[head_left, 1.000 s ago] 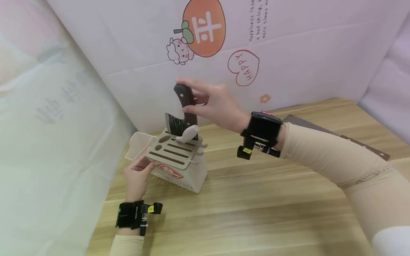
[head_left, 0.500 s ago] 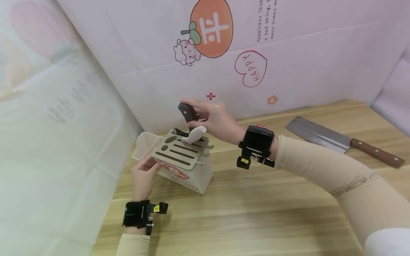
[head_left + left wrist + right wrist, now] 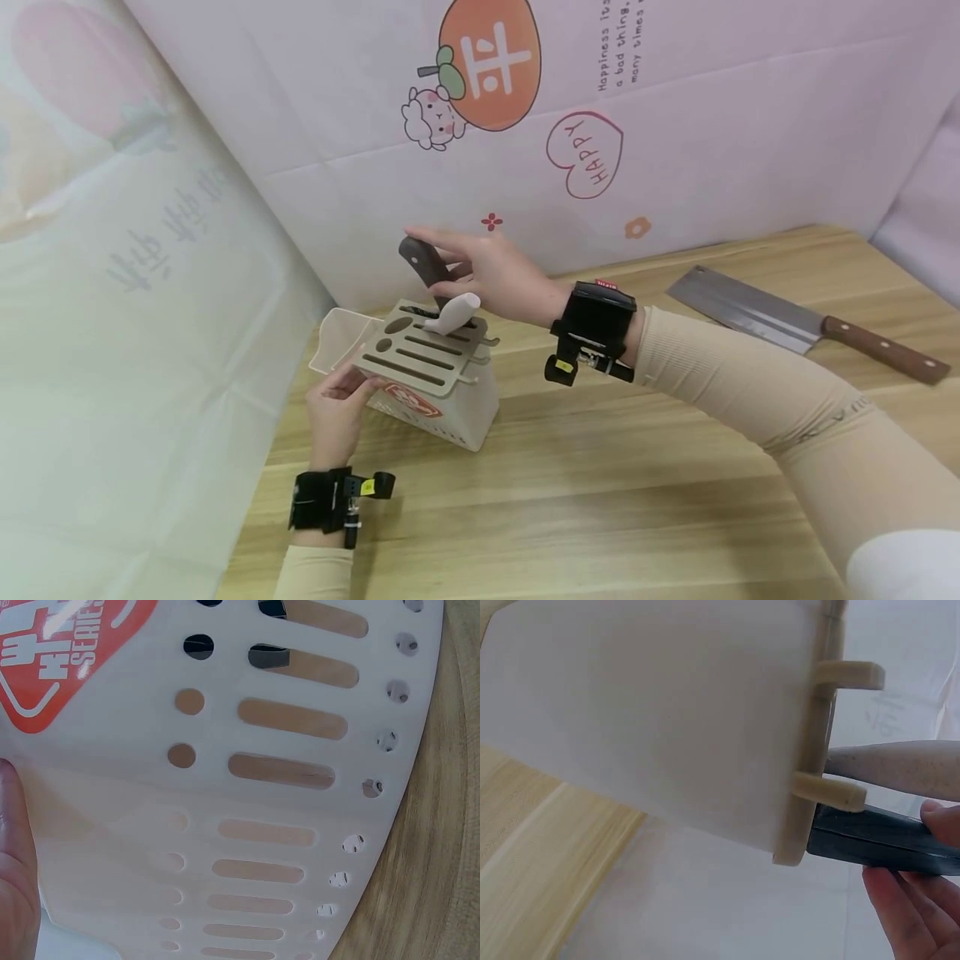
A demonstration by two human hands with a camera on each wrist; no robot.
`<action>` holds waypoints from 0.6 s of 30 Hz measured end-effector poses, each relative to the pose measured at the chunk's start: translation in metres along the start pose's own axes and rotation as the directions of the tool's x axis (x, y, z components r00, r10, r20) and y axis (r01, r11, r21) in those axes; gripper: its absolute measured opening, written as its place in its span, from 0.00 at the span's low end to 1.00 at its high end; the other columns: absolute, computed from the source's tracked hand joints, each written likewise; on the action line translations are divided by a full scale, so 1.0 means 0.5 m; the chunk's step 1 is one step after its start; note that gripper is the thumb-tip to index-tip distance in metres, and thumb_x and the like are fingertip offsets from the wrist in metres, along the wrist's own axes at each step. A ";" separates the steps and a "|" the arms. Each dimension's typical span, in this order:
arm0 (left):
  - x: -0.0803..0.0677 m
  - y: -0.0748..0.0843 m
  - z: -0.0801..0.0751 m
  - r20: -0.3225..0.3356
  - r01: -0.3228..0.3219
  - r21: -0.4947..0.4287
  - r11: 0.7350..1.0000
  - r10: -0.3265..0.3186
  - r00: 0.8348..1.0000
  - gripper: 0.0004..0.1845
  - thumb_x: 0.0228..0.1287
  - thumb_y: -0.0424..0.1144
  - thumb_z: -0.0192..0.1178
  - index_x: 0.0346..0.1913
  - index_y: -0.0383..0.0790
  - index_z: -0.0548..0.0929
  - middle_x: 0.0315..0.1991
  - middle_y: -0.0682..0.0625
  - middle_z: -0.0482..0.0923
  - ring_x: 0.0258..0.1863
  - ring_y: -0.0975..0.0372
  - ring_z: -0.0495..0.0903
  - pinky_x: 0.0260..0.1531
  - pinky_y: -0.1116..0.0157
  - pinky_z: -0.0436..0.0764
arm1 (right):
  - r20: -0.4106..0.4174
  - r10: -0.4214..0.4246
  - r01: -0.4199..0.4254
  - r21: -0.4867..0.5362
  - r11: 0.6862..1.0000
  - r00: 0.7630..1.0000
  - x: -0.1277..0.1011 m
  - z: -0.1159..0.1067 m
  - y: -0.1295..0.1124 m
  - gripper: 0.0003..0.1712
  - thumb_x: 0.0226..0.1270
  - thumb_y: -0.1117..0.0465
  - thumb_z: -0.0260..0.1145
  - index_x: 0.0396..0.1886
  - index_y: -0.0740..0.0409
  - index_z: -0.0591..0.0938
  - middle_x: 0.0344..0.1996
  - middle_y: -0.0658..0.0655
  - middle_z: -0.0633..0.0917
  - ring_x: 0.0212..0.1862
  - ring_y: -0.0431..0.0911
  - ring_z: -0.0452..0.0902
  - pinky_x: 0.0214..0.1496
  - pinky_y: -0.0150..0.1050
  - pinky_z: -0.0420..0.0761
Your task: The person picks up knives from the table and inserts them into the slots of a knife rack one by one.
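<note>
My right hand point(image 3: 487, 271) grips the dark handle of a knife point(image 3: 424, 260), whose blade sits down in the rear slot of a knife block point(image 3: 450, 408). In the right wrist view the black knife handle point(image 3: 885, 840) meets the beige top of the block, thumb and fingers around it. A second knife with a pale handle point(image 3: 457, 315) stands in the slot beside it. My left hand point(image 3: 335, 417) holds the block's left side by the top edge. In the left wrist view the block's perforated wall point(image 3: 285, 787) fills most of the frame, with part of the hand at the left.
A cleaver point(image 3: 765, 312) with a brown wooden handle lies on the wooden table point(image 3: 600, 492) at the right. Behind the block rises a printed cloth wall point(image 3: 337, 208). Another pale cloth point(image 3: 135, 375) hangs along the left. Small hooks point(image 3: 480, 360) stick out of the block's right side.
My right hand has come down, sinking the dark-handled knife's blade into the rear slot. The head view has shifted, bringing the cleaver out from behind the right arm. My left hand stays on the block.
</note>
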State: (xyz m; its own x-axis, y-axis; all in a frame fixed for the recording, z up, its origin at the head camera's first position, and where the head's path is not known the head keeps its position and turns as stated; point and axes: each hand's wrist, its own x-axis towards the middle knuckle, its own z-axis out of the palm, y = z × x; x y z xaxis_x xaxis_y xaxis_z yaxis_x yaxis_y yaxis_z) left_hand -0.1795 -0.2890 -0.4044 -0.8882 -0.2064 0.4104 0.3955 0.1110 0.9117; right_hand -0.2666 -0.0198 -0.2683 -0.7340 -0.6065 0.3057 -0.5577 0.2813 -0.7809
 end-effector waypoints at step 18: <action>-0.003 0.002 0.001 -0.009 0.019 0.002 1.000 -0.018 1.000 0.23 0.60 0.20 0.69 0.59 0.29 0.83 0.35 0.54 0.89 0.35 0.67 0.86 0.41 0.73 0.85 | 0.235 -0.091 0.107 -0.057 0.993 0.968 -0.008 -0.016 0.021 0.51 0.66 0.83 0.60 0.83 0.46 0.58 0.71 0.57 0.74 0.61 0.48 0.81 0.56 0.38 0.84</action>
State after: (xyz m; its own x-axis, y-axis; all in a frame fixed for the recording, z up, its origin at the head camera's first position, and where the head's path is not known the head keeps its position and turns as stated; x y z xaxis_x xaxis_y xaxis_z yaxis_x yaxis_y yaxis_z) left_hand -0.1779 -0.2879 -0.4041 -0.8934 -0.2167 0.3937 0.3786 0.1088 0.9191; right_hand -0.2729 -0.0086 -0.2734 -0.5689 -0.7869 0.2390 -0.6539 0.2566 -0.7117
